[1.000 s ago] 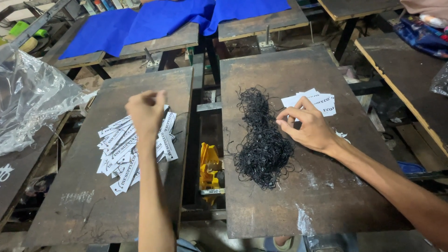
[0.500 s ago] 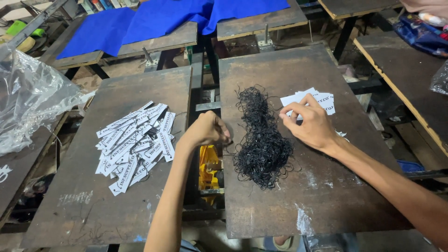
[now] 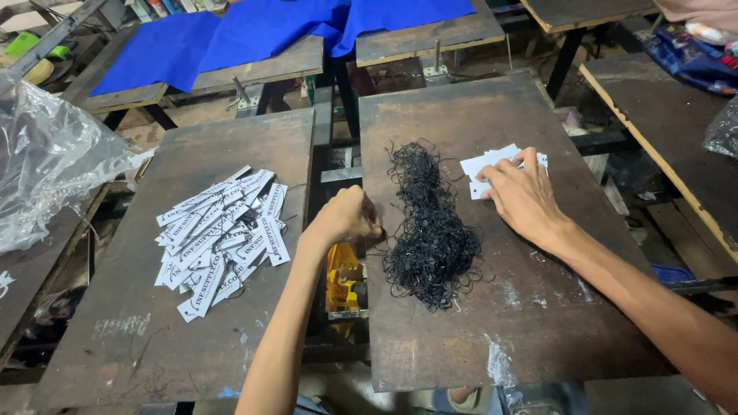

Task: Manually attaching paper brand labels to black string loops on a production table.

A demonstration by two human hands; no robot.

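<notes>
- Head view: the left hand point(image 3: 346, 217) sits at the left edge of the heap of black string loops point(image 3: 432, 230), in the middle of the frame, on the right dark worktop point(image 3: 538, 307).
- Its fingers are curled together in a loose fist, thumb side toward the heap; they seem to pinch a strand at the heap's edge, but I cannot tell if one is truly caught.
- The right hand point(image 3: 523, 201) lies flat, right of centre, with its fingers spread slightly and pressing on the small stack of white paper tags point(image 3: 492, 165), just beside the top right of the heap.
- On the left worktop point(image 3: 138, 346) a larger pile of finished-looking white tags point(image 3: 223, 234) lies fanned out, well apart from both hands.
- Judged from this, the step in hand is picking one loop out of the tangle while the other hand readies a fresh tag.
- The next move calls for drawing a single loop free without dragging its neighbours along, then sliding one tag off the stack to meet it.
- Clear plastic sheeting point(image 3: 46, 161) lies at the left edge; blue cloth point(image 3: 254, 31) covers the worktops at the top of the frame.
</notes>
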